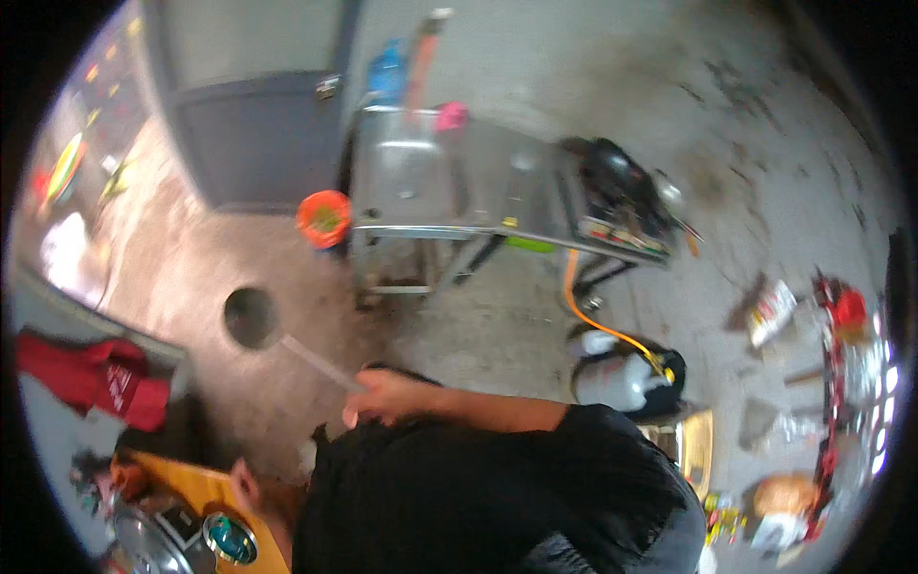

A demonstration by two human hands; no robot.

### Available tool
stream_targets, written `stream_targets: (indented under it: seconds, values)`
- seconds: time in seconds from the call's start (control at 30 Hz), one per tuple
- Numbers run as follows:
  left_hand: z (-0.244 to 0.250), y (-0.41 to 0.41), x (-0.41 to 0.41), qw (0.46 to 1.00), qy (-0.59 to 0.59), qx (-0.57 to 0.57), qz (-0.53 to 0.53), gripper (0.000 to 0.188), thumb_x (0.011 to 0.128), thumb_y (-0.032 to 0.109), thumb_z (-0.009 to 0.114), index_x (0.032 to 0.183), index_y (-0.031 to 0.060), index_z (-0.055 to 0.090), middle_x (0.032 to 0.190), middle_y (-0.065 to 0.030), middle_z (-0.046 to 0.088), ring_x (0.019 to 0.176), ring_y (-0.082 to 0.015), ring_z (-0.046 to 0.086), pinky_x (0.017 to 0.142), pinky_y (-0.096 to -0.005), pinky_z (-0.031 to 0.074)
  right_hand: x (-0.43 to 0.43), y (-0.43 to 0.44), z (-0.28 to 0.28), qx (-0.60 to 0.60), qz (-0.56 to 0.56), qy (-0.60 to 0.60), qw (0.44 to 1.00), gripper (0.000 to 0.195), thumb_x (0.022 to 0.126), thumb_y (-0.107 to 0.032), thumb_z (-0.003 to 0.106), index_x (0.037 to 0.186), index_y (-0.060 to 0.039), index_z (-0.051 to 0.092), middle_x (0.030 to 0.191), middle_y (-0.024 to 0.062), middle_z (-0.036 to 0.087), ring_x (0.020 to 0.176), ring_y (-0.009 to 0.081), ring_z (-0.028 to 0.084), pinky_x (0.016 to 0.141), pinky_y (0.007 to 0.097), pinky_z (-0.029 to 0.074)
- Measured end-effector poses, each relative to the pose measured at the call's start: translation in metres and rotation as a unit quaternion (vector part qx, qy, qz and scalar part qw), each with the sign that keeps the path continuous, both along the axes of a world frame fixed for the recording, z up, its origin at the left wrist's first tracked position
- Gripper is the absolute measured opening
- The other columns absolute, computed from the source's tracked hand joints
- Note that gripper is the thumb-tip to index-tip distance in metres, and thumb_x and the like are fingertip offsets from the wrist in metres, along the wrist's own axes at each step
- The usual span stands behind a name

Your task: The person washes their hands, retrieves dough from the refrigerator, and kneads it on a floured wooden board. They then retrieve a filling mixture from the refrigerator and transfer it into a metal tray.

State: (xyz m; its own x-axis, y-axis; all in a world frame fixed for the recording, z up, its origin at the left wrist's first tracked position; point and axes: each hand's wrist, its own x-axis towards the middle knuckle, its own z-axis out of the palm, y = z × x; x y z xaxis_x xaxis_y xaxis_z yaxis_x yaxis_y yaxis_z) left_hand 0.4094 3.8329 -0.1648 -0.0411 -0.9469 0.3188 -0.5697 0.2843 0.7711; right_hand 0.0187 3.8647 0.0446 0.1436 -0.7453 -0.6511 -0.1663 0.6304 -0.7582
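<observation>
My right hand grips the handle of a long-handled round ladle or skimmer, whose dark, blurred head hangs over the floor to the left. At the lower left, my left hand is near the edge of an orange-yellow wooden table; blur hides whether it holds anything. Beside it on the table are a round metal-rimmed bowl with something teal inside and a shiny metal lid or pot.
A steel sink stands against the wall, an orange bin at its left. A black wok rests on the stove at right. An orange hose runs to a gas cylinder. A dark door and red cloth are at left.
</observation>
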Motion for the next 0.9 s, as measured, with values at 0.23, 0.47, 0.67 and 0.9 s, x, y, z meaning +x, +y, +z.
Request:
stream_targets:
  seconds: [0.23,0.47,0.67,0.9]
  values:
    - [0.075,-0.255,-0.082,0.995,0.095,-0.009,-0.013,0.006,0.087,0.004,0.062,0.086,-0.001,0.062,0.08,-0.0047,0.06,0.074,-0.0119,0.055,0.068,-0.0237,0.045,-0.006,-0.163,-0.008,0.055,-0.158,-0.067,0.984,0.021,0.089,-0.028,0.058,0.091,-0.0098,0.048,0.062,-0.0012,0.044,0.045,0.0066,0.039,0.038,0.0229,0.032]
    - [0.011,-0.31,0.012,0.952,-0.07,0.294,0.041,0.025,0.077,0.023,0.069,0.086,0.0011,0.061,0.08,-0.0171,0.063,0.075,-0.0336,0.061,0.067,-0.0394,0.049,-0.003,-0.383,-0.019,0.07,-0.097,-0.128,0.985,0.02,0.091,-0.026,0.057,0.094,-0.0095,0.046,0.061,-0.0024,0.042,0.042,0.0064,0.038,0.038,0.0221,0.03]
    - [-0.041,-0.268,0.055,0.793,-0.048,0.554,0.248,0.027,0.078,0.025,0.066,0.086,-0.0011,0.065,0.088,-0.0201,0.066,0.089,-0.0358,0.062,0.078,-0.0408,0.049,0.043,-0.597,-0.03,0.077,0.02,-0.15,0.985,0.018,0.091,-0.025,0.057,0.088,-0.0097,0.049,0.06,-0.0041,0.042,0.042,0.0052,0.037,0.038,0.0203,0.03]
    - [-0.061,-0.402,0.026,0.777,0.021,0.572,0.26,0.023,0.079,0.021,0.066,0.088,0.0002,0.067,0.087,-0.016,0.068,0.086,-0.0301,0.064,0.078,-0.0396,0.05,0.108,-0.796,-0.046,0.11,0.035,-0.159,0.981,0.019,0.091,-0.026,0.06,0.091,-0.0091,0.051,0.059,-0.0045,0.043,0.043,0.0049,0.038,0.038,0.0205,0.034]
